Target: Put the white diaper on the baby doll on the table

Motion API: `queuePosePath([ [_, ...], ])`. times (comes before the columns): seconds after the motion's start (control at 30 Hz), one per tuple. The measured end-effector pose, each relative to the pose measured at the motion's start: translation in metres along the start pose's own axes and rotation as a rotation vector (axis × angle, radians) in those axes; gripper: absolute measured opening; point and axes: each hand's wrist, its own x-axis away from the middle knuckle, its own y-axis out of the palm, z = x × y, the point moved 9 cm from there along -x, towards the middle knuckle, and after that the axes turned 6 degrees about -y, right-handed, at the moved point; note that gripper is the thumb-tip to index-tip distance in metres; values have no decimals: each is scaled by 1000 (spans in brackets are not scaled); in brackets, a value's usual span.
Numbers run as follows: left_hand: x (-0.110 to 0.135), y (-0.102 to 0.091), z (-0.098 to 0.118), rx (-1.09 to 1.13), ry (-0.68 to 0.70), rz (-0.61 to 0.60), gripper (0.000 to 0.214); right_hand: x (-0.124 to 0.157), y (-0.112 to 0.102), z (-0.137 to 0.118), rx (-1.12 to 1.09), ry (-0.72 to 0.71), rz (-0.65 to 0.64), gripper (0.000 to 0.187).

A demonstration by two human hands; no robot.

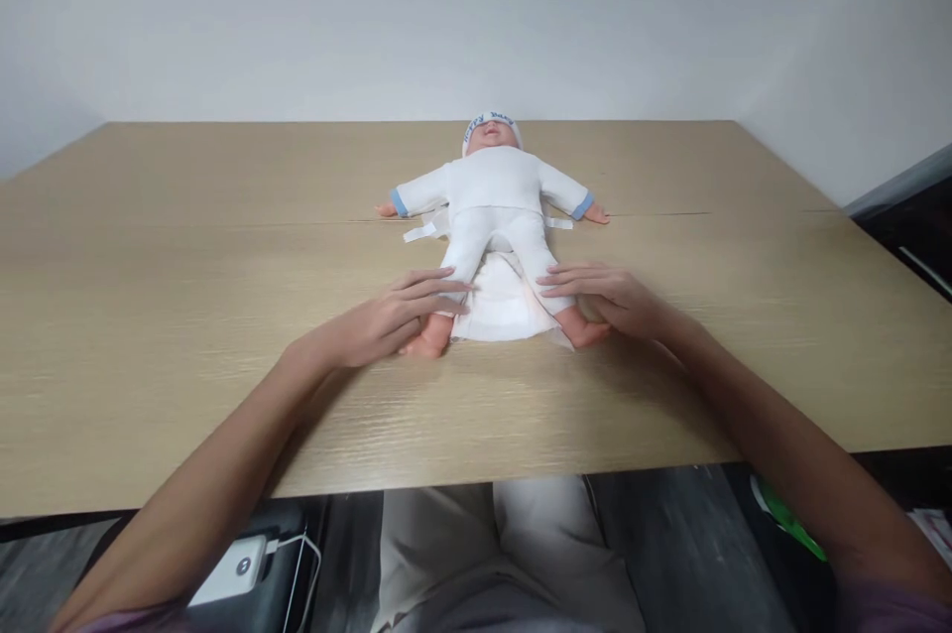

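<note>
Left hand [383, 323], right hand [614, 301] palm-down, fingers straight and together, flat on shins of white-clothed baby doll [495, 191]; white pad [506, 311] beneath legs.

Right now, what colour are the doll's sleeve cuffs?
Light blue cuffs on a white suit; head view shows them best.

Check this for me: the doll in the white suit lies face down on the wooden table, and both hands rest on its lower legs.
One thing is wrong: the doll lies face up, on its back, as the head view shows. The rest holds: it is on the wooden table, with the left hand and the right hand on its lower legs.
</note>
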Motion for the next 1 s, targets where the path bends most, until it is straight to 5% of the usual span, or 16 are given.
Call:
queuePosePath([
  [0.1, -5, -5, 12, 31, -48, 50, 43, -3, 5, -11, 87, 37, -1, 43],
  [0.3, -18, 9, 26, -158, -195, 210, 64, -5, 32, -35, 361, 56, 11, 77],
  [0.53, -25, 11, 32, -250, -216, 268, 17, -5, 39, -33, 437, 132, 82, 38],
  [0.7, -32, -16, 22, -134, -254, 300, 30, -20, 16, -21, 268, 142, 212, 29],
  [0.83, -50, -52, 5, 20, -265, 400, 34, -44, -14, -5, 163, 165, 443, 24],
  [1.0, -95, -88, -41, 183, -357, 545, 32, -83, -43, 38, 97, 228, 656, 34],
])
